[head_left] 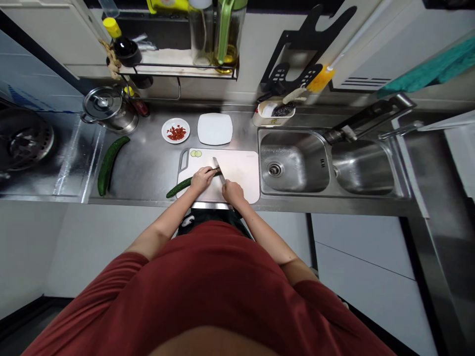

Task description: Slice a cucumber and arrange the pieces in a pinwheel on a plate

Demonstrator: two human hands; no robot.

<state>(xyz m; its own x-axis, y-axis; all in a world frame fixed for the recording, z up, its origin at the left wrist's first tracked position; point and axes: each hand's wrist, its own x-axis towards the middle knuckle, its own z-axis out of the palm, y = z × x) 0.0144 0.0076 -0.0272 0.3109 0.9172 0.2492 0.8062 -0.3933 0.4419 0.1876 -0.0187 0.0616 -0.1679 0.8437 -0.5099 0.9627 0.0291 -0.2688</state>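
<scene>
A white cutting board [241,173] lies on the steel counter. Across its left half runs a dark green cucumber [180,188], its left end reaching past the board's edge. My left hand [202,179] is closed over the cucumber near its right end. My right hand [233,192] grips the handle of a knife [218,167], whose blade crosses the cucumber's right end, just beside my left fingers. Two pale cucumber slices [196,154] overlap at the board's upper left.
Behind the board are a plate of chopped red pieces [175,131] and a white square plate [214,129]. Another cucumber [110,164] and a lidded pot [110,110] stand left. A double sink [297,160] adjoins the board's right side. Above hangs a bottle rack [174,70].
</scene>
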